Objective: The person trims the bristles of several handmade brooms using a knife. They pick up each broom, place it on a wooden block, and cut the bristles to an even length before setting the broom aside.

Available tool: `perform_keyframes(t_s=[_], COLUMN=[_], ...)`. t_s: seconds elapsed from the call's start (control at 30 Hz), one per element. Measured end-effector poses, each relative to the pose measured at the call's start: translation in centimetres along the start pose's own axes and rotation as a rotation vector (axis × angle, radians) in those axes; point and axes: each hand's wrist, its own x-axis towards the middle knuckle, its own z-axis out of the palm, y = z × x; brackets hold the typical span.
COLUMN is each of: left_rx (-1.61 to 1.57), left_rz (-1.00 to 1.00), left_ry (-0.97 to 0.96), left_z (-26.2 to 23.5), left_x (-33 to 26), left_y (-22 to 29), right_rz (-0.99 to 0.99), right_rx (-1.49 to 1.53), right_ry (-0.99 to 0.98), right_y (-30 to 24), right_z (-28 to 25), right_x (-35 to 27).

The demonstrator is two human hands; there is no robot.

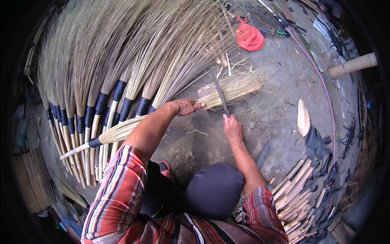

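two hands: one broom (170,116), one knife (220,94).

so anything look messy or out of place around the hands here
Loose straw strands lie scattered over the ground around the broom that the left hand pins while the right hand holds a long knife. Nothing looks broken.

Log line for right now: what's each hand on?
left hand: pressing broom head on block | right hand: gripping knife across bristles | finished brooms: fanned left
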Motion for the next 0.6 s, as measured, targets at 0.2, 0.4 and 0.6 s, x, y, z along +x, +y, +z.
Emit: perform_keyframes(t_s=[0.2, 0.4, 0.6], left_rx=[0.089, 0.139, 0.229], left_rz=[0.100, 0.110, 0.041], left_ry=[0.086, 0.090, 0.227], left_z=[0.4, 1.0, 2.3], left_x=[0.2, 0.7, -0.4], left_y=[-0.1, -0.3, 0.6], right_rz=[0.046, 0.022, 0.109], right_rx=[0.022, 0.211, -0.039], right_ry=[-0.068, 0.072, -0.139], right_y=[-0.6, -1.2, -0.6], right_z=[-1.7, -0.7, -1.2], right_x=[0.9, 0.5, 1.7])
